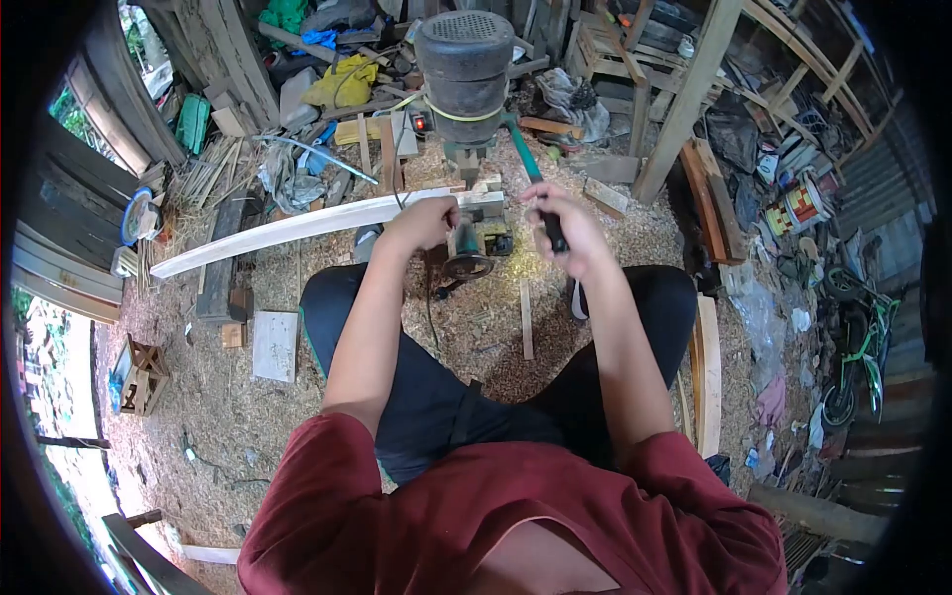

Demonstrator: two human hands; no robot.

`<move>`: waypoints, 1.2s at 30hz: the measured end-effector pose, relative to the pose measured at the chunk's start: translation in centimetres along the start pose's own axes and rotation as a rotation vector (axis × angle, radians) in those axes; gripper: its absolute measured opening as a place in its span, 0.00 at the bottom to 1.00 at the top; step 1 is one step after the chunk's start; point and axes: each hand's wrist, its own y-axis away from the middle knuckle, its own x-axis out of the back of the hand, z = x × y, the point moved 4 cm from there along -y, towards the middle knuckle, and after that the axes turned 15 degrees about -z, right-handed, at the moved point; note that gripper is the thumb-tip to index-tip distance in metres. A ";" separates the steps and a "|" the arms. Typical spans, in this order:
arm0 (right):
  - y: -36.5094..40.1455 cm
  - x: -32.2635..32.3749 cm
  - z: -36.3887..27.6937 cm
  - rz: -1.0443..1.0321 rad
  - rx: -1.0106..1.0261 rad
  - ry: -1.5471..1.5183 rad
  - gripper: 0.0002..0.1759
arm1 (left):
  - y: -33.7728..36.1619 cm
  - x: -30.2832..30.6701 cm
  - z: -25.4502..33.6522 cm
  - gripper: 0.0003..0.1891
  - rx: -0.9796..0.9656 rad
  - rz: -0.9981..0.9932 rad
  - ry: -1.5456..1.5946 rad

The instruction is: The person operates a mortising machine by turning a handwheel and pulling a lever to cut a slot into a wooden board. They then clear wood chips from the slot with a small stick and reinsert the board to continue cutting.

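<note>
My right hand [569, 226] is wrapped round the black grip of a hammer [523, 149] with a green shaft, its upper end beside the dark motor. My left hand [420, 224] is closed at the right end of a long, curved pale wooden plank [297, 228]. Whatever its fingers pinch is too small or hidden to name. Just right of it stands a green metal vise [466, 243] with a round wheel at its near side. The plank's end lies by a small wooden block [484, 198] behind the vise.
A dark cylindrical motor [464, 74] stands behind the vise. Wood shavings cover the ground between my knees, with a thin stick [527, 319] on them. A dark beam [226, 258] lies under the plank at left. A wooden post [689, 104] rises at right.
</note>
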 end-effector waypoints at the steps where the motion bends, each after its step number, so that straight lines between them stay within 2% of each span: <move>1: -0.4 -0.2 -1.7 -0.066 0.068 -0.070 0.12 | 0.1 0.7 0.4 0.10 0.019 0.093 0.005; 2: -0.8 -0.5 -3.4 -0.133 0.135 -0.138 0.12 | 0.3 1.3 0.8 0.10 0.039 0.186 0.012; 4: -1.4 -1.6 -7.6 -0.205 0.217 -0.118 0.21 | 0.0 1.4 1.0 0.09 0.036 0.246 0.060; 8: -7.4 -1.0 -14.0 -0.197 0.399 0.005 0.35 | -0.3 0.8 0.4 0.09 0.048 0.417 0.138; 10: -8.9 -1.0 -16.0 -0.148 0.419 0.048 0.37 | -1.4 -0.5 -1.5 0.08 0.039 0.471 0.168; 14: -11.2 -0.4 -17.2 -0.168 0.484 0.153 0.37 | -4.1 -6.9 -8.2 0.18 0.247 0.669 0.439; 16: -10.7 -0.6 -16.7 -0.215 0.516 0.191 0.36 | -3.5 -10.8 -9.3 0.23 0.436 0.671 0.517; 18: -10.3 -0.5 -14.7 -0.146 0.505 0.101 0.37 | -3.1 -15.5 -10.3 0.28 0.640 0.795 0.488; 20: -9.4 0.1 -10.5 -0.043 0.490 0.071 0.39 | -2.5 -18.6 -10.3 0.29 0.692 0.809 0.498; 21: -9.4 0.9 -7.6 -0.031 0.408 0.068 0.37 | -2.5 -19.5 -10.6 0.31 0.730 0.821 0.507; 22: -9.5 2.1 -4.6 -0.019 0.323 0.067 0.36 | -2.8 -19.9 -11.0 0.31 0.743 0.820 0.511; 24: -9.8 4.1 1.0 0.150 -0.024 0.014 0.26 | -3.2 -20.0 -11.4 0.31 0.690 0.920 0.437; 28: -8.9 -0.2 0.8 0.087 0.030 0.116 0.22 | -4.5 -21.1 -12.4 0.29 0.713 0.900 0.368; 30: -9.4 -1.1 1.3 -0.095 0.010 0.389 0.16 | -4.6 -21.7 -12.4 0.28 0.627 0.922 0.325; 32: -9.3 -1.2 2.7 -0.080 -0.007 0.418 0.15 | -4.8 -22.1 -12.9 0.26 0.667 0.880 0.367; 34: -8.9 -1.7 3.7 -0.125 0.026 0.587 0.14 | -5.0 -22.4 -13.2 0.30 0.598 0.977 0.417; 36: -8.3 -2.1 3.8 -0.132 0.011 0.574 0.13 | -5.1 -23.1 -14.0 0.33 0.656 0.879 0.432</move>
